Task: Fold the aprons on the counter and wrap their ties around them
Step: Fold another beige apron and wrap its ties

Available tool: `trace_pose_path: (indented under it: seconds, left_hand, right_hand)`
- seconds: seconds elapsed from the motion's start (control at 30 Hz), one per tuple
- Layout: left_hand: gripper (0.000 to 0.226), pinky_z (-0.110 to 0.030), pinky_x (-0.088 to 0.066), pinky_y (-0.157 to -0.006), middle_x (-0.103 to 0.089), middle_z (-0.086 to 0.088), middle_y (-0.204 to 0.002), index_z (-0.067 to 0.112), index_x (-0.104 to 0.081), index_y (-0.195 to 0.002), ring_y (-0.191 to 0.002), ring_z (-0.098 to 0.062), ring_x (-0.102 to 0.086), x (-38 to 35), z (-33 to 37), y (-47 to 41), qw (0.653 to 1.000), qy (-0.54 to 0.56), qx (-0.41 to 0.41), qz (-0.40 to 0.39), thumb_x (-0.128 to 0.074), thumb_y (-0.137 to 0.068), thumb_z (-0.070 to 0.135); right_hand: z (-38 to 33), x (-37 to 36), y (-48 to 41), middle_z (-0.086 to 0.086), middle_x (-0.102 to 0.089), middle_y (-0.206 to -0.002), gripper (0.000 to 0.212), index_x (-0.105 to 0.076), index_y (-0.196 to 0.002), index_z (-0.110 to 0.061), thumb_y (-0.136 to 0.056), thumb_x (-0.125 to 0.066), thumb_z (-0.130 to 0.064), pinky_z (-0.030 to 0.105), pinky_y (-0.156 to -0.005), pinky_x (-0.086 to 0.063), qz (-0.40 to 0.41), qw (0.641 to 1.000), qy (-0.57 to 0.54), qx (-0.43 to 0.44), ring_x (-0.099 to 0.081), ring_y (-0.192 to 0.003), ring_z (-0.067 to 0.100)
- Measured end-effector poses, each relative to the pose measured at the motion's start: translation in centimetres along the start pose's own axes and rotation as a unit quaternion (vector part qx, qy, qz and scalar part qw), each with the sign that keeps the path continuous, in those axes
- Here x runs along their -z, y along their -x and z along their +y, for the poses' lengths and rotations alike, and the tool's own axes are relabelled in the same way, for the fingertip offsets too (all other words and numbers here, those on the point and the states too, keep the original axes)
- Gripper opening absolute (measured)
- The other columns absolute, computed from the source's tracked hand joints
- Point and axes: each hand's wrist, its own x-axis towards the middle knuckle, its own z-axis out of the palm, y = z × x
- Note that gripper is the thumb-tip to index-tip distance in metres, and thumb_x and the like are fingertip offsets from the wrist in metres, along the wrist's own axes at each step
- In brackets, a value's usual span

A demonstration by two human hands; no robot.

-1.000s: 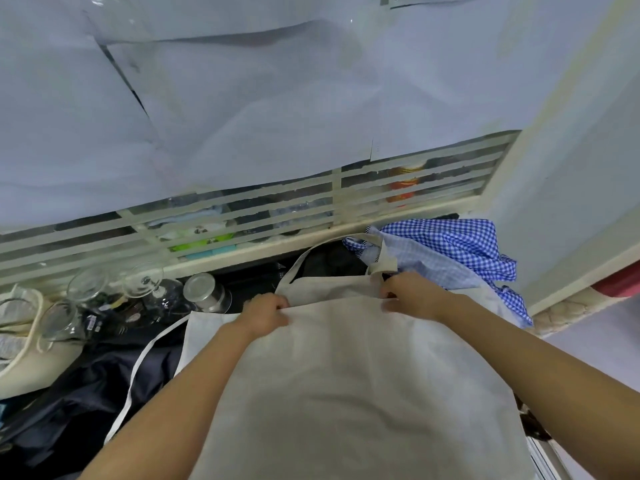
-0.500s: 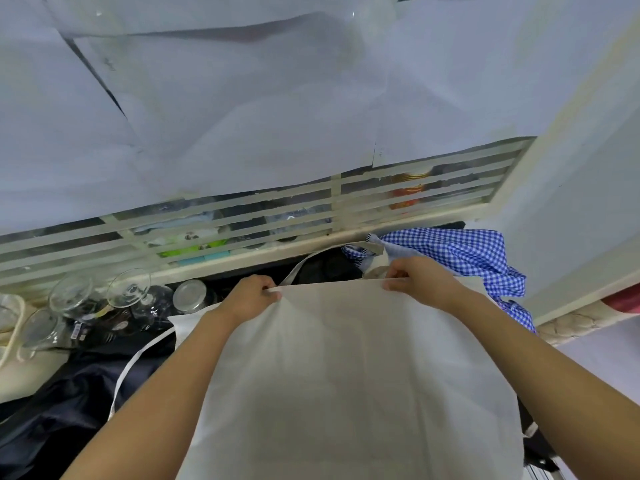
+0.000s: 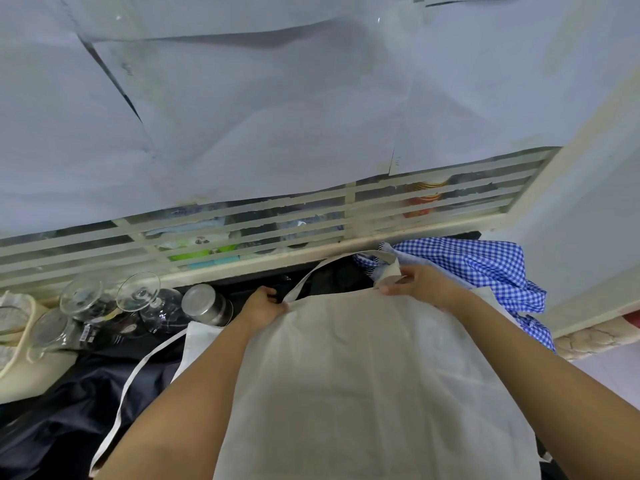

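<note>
The left forearm [image 3: 194, 393] and the right forearm [image 3: 536, 368] are both bare along all of their visible length, from the bottom edge of the head view up to the wrists, with smooth skin and no cloth on them. The left hand [image 3: 265, 306] and the right hand [image 3: 420, 284] are bare as well, and their fingernails are too small to make out.

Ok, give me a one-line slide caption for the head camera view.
Left hand and right hand grip the top corners of the cream apron, blue checked apron bunched alongside.
</note>
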Motion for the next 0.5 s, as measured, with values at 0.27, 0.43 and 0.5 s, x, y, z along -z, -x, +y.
trace_pose_path:
  seconds: [0.27, 0.43, 0.5]
  left_hand:
    - [0.009, -0.026, -0.039, -0.066, -0.057, -0.006, -0.076, 0.01, -0.061, -0.078, -0.074, -0.019, -0.053, -0.7, -0.5, -0.6, 0.995, -0.092, -0.011, -0.023, -0.067, -0.082, 0.017]
    - [0.011, -0.023, -0.039, -0.06, -0.06, -0.003, -0.071, 0.011, -0.062, -0.076, -0.07, -0.019, -0.056, -1.0, -1.2, 0.8, 0.992, -0.064, -0.093, 0.051, -0.065, -0.086, 0.011]
    - [0.008, -0.026, -0.042, -0.064, -0.063, -0.003, -0.072, 0.011, -0.063, -0.079, -0.071, -0.02, -0.058, -0.8, -1.5, 1.5, 0.989, -0.073, -0.106, 0.076, -0.065, -0.087, 0.014]
  right_hand:
    - [-2.3, 0.2, -0.9, 0.011, -0.068, -0.105, 0.038, -0.058, -0.121, -0.036, -0.089, -0.053, -0.057, 0.036, -0.086, -0.053, -0.032, 0.975, -0.181, -0.123, -0.067, -0.093, 0.026]
    - [-2.2, 0.0, -0.6, 0.028, -0.064, -0.109, 0.061, -0.06, -0.126, -0.006, -0.087, -0.058, -0.054, 0.045, -0.102, -0.046, -0.021, 0.961, -0.238, -0.14, -0.065, -0.099, 0.04]
    - [-2.2, 0.0, -0.7, 0.021, -0.07, -0.099, 0.054, -0.063, -0.122, -0.008, -0.087, -0.063, -0.049, 0.044, -0.086, -0.056, -0.008, 0.942, -0.307, -0.138, -0.068, -0.085, 0.034]
